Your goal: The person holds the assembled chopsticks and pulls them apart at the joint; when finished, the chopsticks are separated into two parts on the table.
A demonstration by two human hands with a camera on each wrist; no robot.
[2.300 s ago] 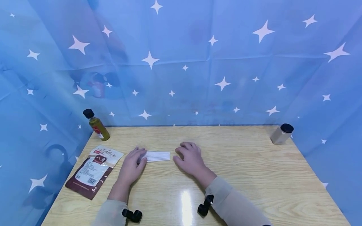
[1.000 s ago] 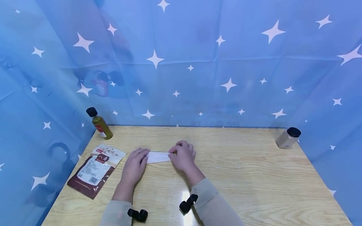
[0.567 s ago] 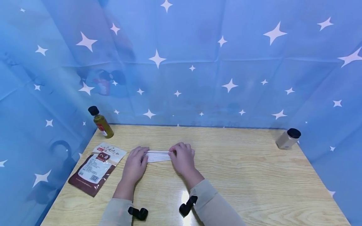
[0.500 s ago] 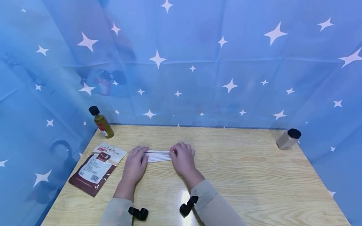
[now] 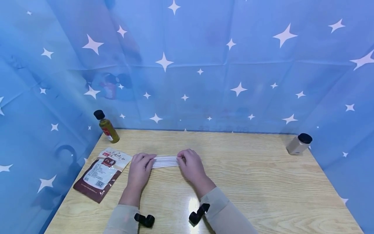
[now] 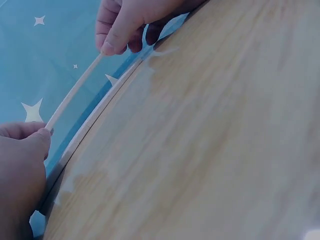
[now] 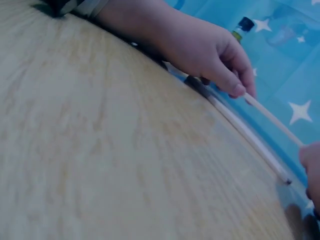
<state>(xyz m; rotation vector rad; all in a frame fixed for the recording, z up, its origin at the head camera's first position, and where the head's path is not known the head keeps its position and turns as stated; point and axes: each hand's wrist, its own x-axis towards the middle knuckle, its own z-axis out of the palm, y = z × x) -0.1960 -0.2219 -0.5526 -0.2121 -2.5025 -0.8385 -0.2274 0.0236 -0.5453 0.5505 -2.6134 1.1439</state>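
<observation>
Left hand [image 5: 139, 170] and right hand [image 5: 193, 166] pinch opposite ends of a thin white strip [image 6: 73, 92], held level between fingertips. White strips with dark lines [image 5: 165, 163] lie just below on the wooden tabletop [image 5: 248, 172], in from its back edge. Star anise pouch [image 5: 98, 178] near left hand; black-capped bottle [image 5: 109, 131] by back-left corner. Tabletop stretches right to black-lidded jar [image 5: 294, 146]. Wrist views show a gap under the held strip; head view barely separates the two.

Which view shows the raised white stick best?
The left wrist: the white stick slants clear against the blue backdrop. The right wrist shows it too, with the right hand cropped; head barely separates it from the white bundle.
</observation>
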